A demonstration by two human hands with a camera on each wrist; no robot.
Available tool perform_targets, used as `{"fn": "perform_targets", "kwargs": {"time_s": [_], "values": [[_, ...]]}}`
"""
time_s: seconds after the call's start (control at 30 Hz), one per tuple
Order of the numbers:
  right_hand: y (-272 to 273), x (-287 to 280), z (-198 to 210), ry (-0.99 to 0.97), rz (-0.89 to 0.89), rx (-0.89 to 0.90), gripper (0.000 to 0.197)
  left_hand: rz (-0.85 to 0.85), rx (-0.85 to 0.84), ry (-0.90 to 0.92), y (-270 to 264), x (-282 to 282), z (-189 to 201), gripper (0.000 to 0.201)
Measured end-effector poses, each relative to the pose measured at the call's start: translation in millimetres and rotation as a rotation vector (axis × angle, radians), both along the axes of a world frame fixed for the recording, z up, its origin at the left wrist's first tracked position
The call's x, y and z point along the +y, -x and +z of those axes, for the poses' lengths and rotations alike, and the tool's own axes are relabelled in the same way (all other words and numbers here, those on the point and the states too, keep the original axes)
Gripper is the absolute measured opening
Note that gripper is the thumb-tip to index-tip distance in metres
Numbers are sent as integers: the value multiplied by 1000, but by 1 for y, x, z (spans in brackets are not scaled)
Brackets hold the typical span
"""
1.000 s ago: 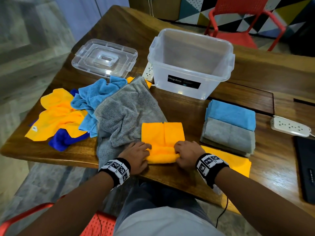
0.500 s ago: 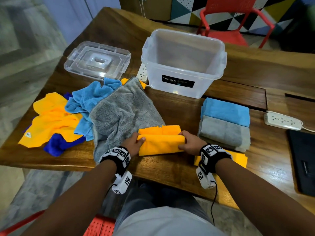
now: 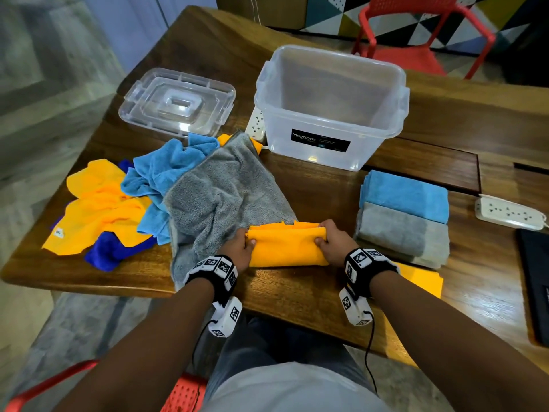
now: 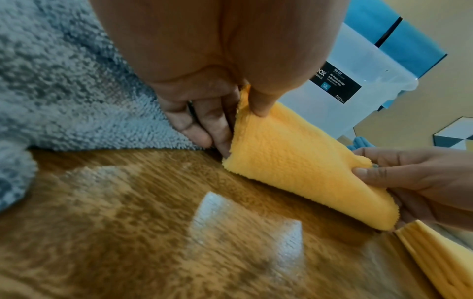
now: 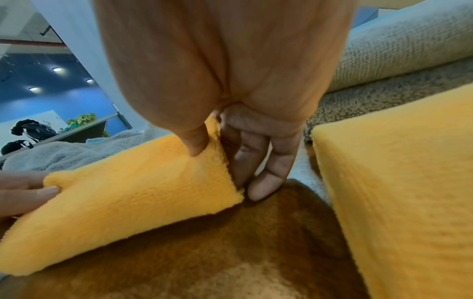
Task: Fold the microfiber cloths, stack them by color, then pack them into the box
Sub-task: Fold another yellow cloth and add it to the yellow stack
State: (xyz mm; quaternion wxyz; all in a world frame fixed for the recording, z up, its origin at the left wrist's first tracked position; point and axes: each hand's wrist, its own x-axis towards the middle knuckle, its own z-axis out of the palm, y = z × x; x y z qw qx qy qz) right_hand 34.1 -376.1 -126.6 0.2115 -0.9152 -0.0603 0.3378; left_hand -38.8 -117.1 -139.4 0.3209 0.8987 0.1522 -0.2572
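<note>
A folded orange cloth (image 3: pixel 286 245) (image 4: pixel 294 161) (image 5: pixel 133 194) is held by its two ends just above the table's near edge. My left hand (image 3: pixel 242 246) (image 4: pixel 230 113) pinches its left end between thumb and fingers. My right hand (image 3: pixel 328 243) (image 5: pixel 230 149) pinches its right end. A folded blue cloth (image 3: pixel 405 194) and a folded grey cloth (image 3: pixel 401 230) lie to the right, with a folded orange cloth (image 3: pixel 421 279) (image 5: pixel 396 192) in front of them. The clear box (image 3: pixel 329 105) stands open and empty behind.
An unfolded grey cloth (image 3: pixel 219 197) lies to the left, with loose light blue (image 3: pixel 160 173), orange (image 3: pixel 98 212) and dark blue (image 3: pixel 110 251) cloths beyond it. The box lid (image 3: pixel 178 102) lies at back left. A power strip (image 3: pixel 508 212) and a black item (image 3: pixel 534 286) lie at right.
The orange cloth lay flat with both hands at its near edge. Both hands lifted that edge and brought it away from me, so the cloth is now a narrower band held by its ends.
</note>
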Motion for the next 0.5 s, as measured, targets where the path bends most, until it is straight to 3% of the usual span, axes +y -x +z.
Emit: {"fn": "perform_targets", "kwargs": {"time_s": [0.27, 0.5], "values": [[-1, 8, -4, 37, 32, -94, 27, 18, -135, 9, -3, -6, 2, 29], [-6, 12, -7, 59, 13, -117, 25, -14, -151, -94, -5, -13, 2, 26]]}}
